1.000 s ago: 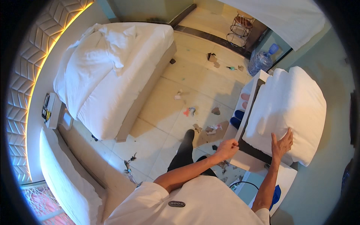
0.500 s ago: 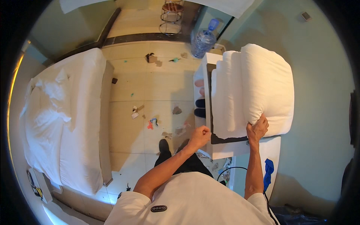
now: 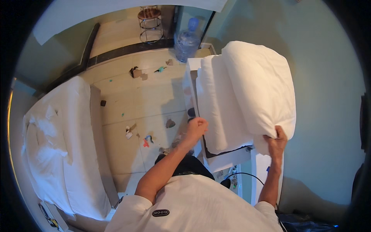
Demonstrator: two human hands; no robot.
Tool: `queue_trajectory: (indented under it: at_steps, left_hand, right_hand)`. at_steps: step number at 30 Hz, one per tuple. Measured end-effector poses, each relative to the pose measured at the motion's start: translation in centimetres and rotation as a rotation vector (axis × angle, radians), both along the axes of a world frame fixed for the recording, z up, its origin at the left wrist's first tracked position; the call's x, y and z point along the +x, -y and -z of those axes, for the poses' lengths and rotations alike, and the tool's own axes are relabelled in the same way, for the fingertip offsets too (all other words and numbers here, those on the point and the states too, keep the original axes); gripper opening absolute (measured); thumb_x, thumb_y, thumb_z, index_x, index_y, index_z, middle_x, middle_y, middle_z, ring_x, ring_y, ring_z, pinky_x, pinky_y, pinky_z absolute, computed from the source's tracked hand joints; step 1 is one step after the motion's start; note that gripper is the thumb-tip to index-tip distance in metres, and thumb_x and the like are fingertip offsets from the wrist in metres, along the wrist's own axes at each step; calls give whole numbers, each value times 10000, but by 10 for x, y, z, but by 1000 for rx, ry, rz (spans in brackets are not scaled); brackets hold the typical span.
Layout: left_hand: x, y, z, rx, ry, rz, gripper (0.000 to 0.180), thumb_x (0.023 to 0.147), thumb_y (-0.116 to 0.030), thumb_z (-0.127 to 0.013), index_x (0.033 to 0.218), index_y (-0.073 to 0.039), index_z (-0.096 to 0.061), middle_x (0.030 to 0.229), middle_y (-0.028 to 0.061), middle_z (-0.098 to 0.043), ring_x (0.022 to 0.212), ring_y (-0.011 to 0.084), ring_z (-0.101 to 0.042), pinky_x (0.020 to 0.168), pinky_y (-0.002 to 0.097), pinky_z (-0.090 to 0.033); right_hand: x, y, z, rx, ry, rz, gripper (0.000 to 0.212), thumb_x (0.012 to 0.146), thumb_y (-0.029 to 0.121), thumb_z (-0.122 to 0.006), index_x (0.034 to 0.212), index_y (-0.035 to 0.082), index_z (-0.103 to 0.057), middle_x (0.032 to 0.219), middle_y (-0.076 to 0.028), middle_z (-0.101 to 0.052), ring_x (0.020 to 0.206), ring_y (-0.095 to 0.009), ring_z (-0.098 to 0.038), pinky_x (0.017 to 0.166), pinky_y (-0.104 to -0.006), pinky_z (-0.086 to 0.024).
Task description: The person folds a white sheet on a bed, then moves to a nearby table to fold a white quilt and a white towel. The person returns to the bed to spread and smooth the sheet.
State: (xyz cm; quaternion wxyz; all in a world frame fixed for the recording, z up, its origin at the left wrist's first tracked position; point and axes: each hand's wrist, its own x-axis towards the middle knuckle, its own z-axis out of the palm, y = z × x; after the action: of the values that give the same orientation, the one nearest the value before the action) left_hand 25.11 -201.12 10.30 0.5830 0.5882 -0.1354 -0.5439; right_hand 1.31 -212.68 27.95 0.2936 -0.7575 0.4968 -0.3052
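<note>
A thick folded white quilt lies on the right side of a narrow white bed. My right hand is closed on the quilt's near corner, fingers dug into the cloth. Beneath and left of it spreads a flatter white fold of bedding. My left hand, loosely curled into a fist, hovers by the bed's left edge. Nothing shows between its fingers, and I cannot tell whether it touches the bedding. A dark edge runs under the bedding along the near end.
Another white-covered bed with rumpled bedding stands left. Scraps and litter dot the tiled floor between. A large blue water bottle and stools are farther off. A black cable loops near my right arm.
My right hand keeps its grip on the quilt corner; the quilt now sits more slanted, with more of the lower fold showing. My left hand has come nearer the bed's edge. The view has turned.
</note>
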Motion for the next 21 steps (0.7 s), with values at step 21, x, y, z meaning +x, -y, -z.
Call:
queue_trajectory:
  at_steps: [21]
  left_hand:
    - [83, 136, -20, -66, -434, 383, 633, 695, -317, -741, 1201, -38, -482, 1081, 83, -576, 982, 196, -549, 819, 357, -439]
  right_hand:
    - [-106, 53, -118, -100, 243, 629, 556, 535, -29, -532, 1090, -38, -559, 995, -117, -605, 892, -220, -590, 821, -335, -469]
